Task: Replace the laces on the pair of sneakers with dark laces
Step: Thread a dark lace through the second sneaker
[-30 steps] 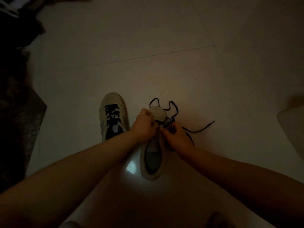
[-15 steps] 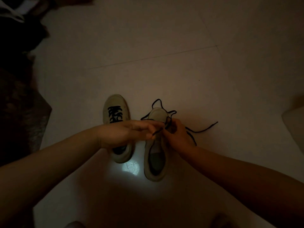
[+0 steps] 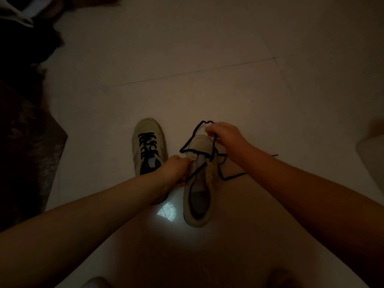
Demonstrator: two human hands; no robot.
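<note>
Head view, dim light, looking down at a pale tiled floor (image 3: 207, 59): along the left edge lies a dark heap (image 3: 22, 142) too murky to identify. Right of it stands the left sneaker (image 3: 148, 142), toe pointing away, already threaded with a dark lace in crossed rows. Just beside it, the left hand (image 3: 176, 169) reaches in from the lower left, its fingers curled against the near-left side of the right sneaker (image 3: 199, 183); a strand of the loose lace (image 3: 188, 145) runs to its fingertips, and it seems to pinch that strand, though the gloom blurs the contact. A bright patch of reflected light (image 3: 167, 212) sits on the floor between the two heels. The right sneaker stands parallel to the first, toe away, its opening facing up and the eyelets mostly unlaced; the lace crosses near its tongue and loops out past the toe. The right hand (image 3: 225, 135) hovers over that toe, fingers bent and pinching the lace at the top of the loop. More lace trails onto the floor to the right of the shoe. A pale object (image 3: 372, 154) cuts in at the right edge.
</note>
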